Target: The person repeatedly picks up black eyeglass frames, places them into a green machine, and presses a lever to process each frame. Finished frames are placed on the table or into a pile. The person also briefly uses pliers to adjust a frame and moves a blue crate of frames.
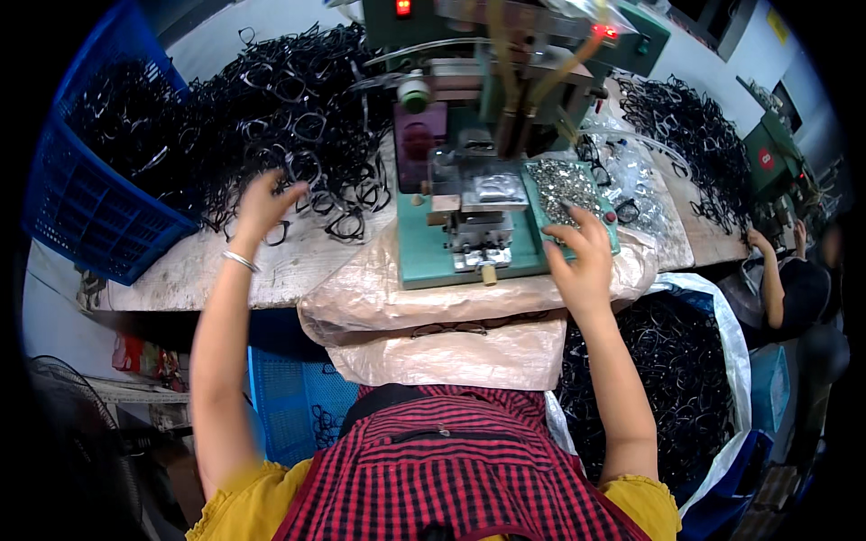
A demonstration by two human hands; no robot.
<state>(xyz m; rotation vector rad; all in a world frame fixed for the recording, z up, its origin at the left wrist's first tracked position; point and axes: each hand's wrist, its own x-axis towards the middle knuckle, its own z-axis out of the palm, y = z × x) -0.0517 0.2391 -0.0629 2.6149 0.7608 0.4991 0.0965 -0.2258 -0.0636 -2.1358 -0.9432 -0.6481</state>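
My left hand [263,209] is at the near edge of a big heap of black eyeglass frames [289,117]. Its thumb and fingers are apart, with no frame visibly held. Over the near corner of a green tray of small shiny metal parts [566,187] hovers my right hand [585,261], fingers spread and slightly curled. Any tiny part at its fingertips is too small to make out. Between the hands stands a green bench machine [424,261] with a metal fixture [483,239] at its front.
A blue plastic basket [108,216] of frames leans at the left. Brown paper [361,298] covers the table edge, with a pair of frames [448,330] on it. Below right sits a white-rimmed sack [735,352] full of frames. At far right a co-worker [794,288] sits by another green machine.
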